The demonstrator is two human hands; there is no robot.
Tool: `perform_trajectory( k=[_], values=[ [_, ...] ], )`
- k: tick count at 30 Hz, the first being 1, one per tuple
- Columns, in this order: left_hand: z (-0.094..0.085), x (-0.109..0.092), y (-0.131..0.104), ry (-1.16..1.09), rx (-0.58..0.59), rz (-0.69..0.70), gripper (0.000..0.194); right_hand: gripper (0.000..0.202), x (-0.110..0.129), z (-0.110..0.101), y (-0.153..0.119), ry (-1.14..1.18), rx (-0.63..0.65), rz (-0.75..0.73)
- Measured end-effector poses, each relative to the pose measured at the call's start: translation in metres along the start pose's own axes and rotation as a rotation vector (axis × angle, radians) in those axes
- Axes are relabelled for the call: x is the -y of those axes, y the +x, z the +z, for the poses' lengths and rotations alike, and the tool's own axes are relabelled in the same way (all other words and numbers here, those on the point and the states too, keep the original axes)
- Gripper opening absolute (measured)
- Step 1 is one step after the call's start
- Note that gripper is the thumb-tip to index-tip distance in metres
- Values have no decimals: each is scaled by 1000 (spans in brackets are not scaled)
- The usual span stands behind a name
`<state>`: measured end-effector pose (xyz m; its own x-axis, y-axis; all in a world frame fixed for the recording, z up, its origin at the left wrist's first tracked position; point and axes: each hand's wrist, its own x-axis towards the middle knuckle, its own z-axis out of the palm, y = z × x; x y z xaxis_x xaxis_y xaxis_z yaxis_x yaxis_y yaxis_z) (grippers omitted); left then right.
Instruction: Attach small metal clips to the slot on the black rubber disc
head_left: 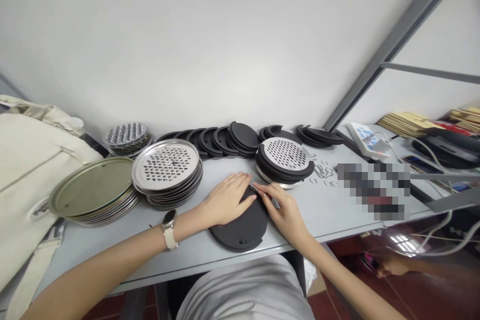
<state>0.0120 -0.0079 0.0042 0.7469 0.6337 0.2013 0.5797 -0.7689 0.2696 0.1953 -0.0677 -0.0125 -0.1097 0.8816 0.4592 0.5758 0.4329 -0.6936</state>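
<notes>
Left hand (228,199) rests palm-down on top of the black disc (239,232).

Hidden beneath the left hand (229,200): far-left portion of a black disc (240,232). Partly covered by fingertips of the right hand (284,208): small metal piece (254,188), too small to identify. Illegible: face of the wristwatch (170,217). Masked by pixelation: items (371,191) on the right. Cut off at left edge: cream bag (33,160); at bottom edge: both forearms (105,266), grey clothing (243,290). Blurred and cropped at lower right: another person's arm (442,271).
</notes>
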Motion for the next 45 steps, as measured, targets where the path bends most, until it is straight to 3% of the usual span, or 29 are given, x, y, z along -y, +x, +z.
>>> perform_trajectory(
  k=[10, 45],
  values=[
    [1, 0, 0, -6, 5, -4, 53, 25, 0, 3, 0, -94, -14, -66],
    [0, 0, 0, 1, 3, 1, 53, 25, -1, 2, 3, -36, -7, -16]
  ],
)
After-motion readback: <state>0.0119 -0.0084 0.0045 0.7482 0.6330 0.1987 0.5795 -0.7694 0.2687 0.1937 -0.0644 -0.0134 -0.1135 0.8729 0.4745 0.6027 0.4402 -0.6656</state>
